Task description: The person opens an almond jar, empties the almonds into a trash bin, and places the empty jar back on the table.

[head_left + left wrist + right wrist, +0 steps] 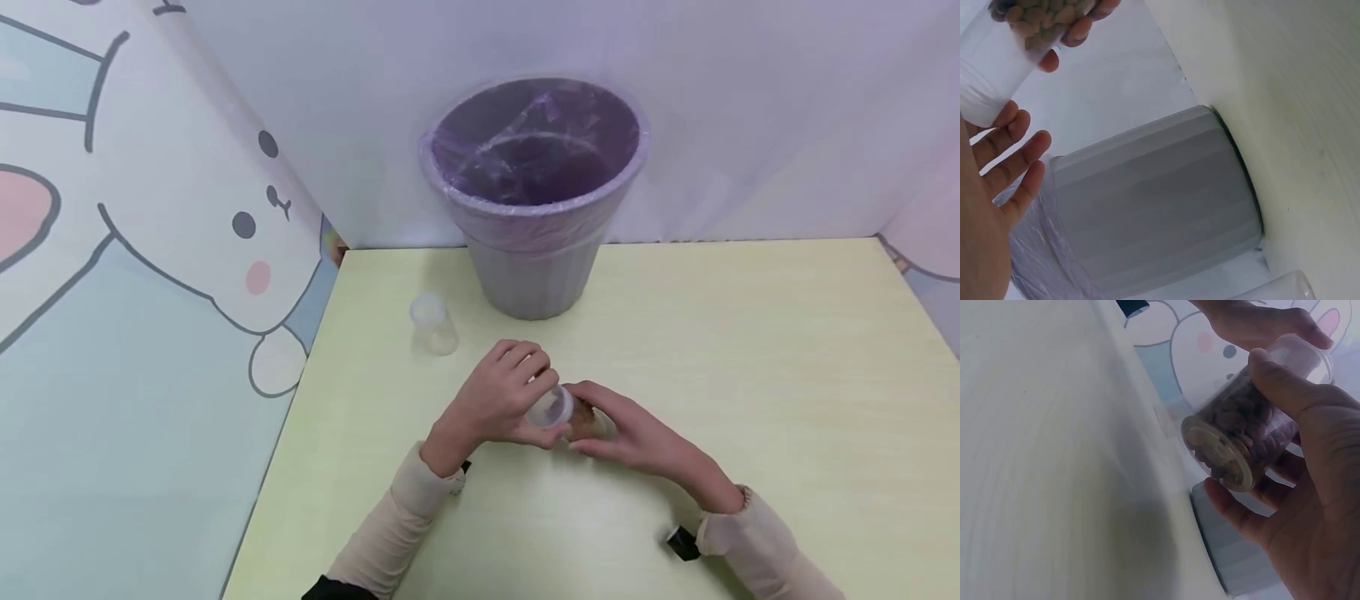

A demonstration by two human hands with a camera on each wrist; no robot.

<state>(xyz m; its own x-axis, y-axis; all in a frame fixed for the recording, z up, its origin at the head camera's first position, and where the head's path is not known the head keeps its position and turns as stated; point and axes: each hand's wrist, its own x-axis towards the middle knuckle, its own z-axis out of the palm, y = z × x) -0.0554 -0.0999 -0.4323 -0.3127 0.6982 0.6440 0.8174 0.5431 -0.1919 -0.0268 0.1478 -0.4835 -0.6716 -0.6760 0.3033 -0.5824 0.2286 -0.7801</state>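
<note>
A clear plastic jar with brown, nut-like pieces inside is tilted on its side above the table. My right hand grips it around the body near its base, with the thumb on one side and the fingers on the other. At the jar's other end, my left hand holds the translucent lid between thumb and fingers. The left wrist view has the outer fingers spread away from the jar. The brown pieces lie toward the base, and the lid end looks bare.
Beyond the hands stands a grey bin lined with a thin purple bag. Left of it, a second clear jar with a whitish top is on the pale yellow table. A curtain with cartoon figures hangs along the left.
</note>
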